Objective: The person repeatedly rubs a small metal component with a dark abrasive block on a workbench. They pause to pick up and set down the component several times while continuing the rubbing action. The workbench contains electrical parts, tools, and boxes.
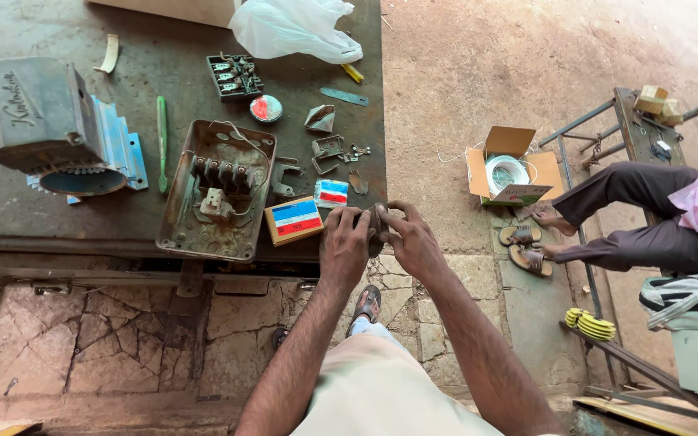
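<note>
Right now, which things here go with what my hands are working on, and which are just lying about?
In hand:
left hand
right hand
small dark part held between both
rusty switch box, open, close by

Lying about:
plastic bag
green toothbrush
motor housing
wire coil box

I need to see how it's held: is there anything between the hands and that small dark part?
Nothing visible. The left hand and right hand both touch the dark part directly, holding it above the table edge, just right of the small box.
</note>
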